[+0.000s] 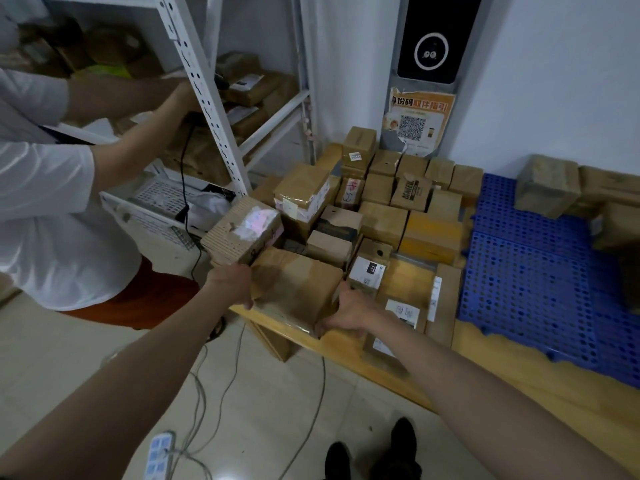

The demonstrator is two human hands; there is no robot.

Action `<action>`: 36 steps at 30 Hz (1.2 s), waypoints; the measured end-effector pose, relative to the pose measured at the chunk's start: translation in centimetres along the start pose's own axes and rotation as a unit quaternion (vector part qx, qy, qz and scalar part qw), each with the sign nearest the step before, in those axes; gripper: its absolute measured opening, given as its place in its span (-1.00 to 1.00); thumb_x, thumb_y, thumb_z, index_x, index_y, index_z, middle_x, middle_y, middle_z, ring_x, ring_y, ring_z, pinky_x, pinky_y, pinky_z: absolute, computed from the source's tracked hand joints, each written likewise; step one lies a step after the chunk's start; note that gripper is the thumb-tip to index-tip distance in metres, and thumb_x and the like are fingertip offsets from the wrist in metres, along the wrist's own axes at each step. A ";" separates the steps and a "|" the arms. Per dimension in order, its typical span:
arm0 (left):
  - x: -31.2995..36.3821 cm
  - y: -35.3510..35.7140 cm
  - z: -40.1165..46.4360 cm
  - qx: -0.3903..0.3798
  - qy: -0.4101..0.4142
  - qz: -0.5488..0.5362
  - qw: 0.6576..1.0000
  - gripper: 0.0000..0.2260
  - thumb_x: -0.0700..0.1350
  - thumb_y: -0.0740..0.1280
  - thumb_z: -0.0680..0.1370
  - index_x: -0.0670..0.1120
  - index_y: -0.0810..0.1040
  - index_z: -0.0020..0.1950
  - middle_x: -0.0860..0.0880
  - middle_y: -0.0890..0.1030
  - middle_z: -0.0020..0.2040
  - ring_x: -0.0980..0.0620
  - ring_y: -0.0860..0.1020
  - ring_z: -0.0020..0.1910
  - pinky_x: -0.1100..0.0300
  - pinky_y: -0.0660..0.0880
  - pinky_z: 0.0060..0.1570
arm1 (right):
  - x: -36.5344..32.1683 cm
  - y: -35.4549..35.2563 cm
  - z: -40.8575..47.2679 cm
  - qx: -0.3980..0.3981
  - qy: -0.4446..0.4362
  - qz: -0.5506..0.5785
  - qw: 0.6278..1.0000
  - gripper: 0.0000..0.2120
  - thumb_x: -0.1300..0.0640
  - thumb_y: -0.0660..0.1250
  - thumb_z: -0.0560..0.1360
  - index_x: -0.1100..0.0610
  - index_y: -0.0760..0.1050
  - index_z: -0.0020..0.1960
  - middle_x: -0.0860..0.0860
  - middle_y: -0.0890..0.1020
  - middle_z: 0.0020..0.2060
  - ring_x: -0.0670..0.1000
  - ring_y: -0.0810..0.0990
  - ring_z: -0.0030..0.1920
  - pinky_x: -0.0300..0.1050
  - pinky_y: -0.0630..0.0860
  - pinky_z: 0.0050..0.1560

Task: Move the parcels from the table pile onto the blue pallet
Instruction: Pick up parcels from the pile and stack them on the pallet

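— What have my hands got?

— My left hand (233, 284) and right hand (349, 311) clasp a brown parcel (294, 289) from either side, fingers curled round its near edges. It sits at the near left corner of the wooden surface (346, 355), at the front of the parcel pile (381, 202).

— And the blue pallet (530, 271)?

— On the surface to the right, with a few parcels along its far edge.
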State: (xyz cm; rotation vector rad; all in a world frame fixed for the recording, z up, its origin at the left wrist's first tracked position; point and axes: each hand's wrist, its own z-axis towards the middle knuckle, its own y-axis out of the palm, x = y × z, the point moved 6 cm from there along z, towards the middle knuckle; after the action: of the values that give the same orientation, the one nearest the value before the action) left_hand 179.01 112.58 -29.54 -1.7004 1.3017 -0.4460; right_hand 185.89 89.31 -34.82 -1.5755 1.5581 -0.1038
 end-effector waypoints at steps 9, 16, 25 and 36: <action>0.3 -0.1 0.0 0.012 -0.005 -0.074 0.997 -0.52 0.17 0.56 0.30 -0.07 0.54 0.07 -0.02 0.53 -0.04 -0.03 0.51 -0.07 0.11 0.48 -0.17 | 0.2 0.1 0.5 -0.008 0.009 0.070 0.997 0.12 -0.12 0.60 0.25 -0.02 -0.05 0.57 0.05 0.33 0.36 -0.02 0.50 -0.08 -0.20 0.61 -0.43; 1.9 -1.9 -0.8 0.039 0.016 -0.112 0.993 -0.43 0.25 0.57 0.21 -0.04 0.55 0.05 0.06 0.51 -0.16 0.03 0.51 -0.12 0.12 0.54 -0.15 | 1.0 -3.0 -1.0 0.010 0.003 0.112 0.994 0.12 -0.03 0.63 0.24 -0.01 -0.03 0.56 0.06 0.39 0.28 0.06 0.58 0.02 -0.16 0.63 -0.34; 8.3 -7.5 -1.6 0.054 0.083 -0.127 0.987 -0.19 0.24 0.59 0.20 -0.14 0.41 0.29 -0.16 0.45 0.29 -0.15 0.47 0.24 -0.03 0.50 0.18 | 5.4 -8.9 -5.8 0.049 0.022 0.156 0.986 -0.02 0.04 0.63 0.28 0.01 0.10 0.50 0.08 0.44 0.29 0.09 0.60 0.08 -0.04 0.68 -0.20; 19.6 -14.2 -1.7 0.094 0.167 -0.125 0.974 -0.16 0.25 0.57 0.22 -0.09 0.37 0.36 -0.09 0.52 0.26 -0.12 0.50 0.22 0.03 0.51 0.13 | 14.1 -15.1 -10.0 0.103 0.064 0.250 0.961 0.06 0.10 0.63 0.29 0.00 -0.02 0.53 0.09 0.48 0.15 0.03 0.60 -0.15 -0.13 0.61 -0.39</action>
State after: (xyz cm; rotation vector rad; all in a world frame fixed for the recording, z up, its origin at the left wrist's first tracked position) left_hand 193.08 94.54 -21.59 -1.6809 1.2329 -1.0078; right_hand 194.15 69.52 -26.60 -0.9955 1.9334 -0.0845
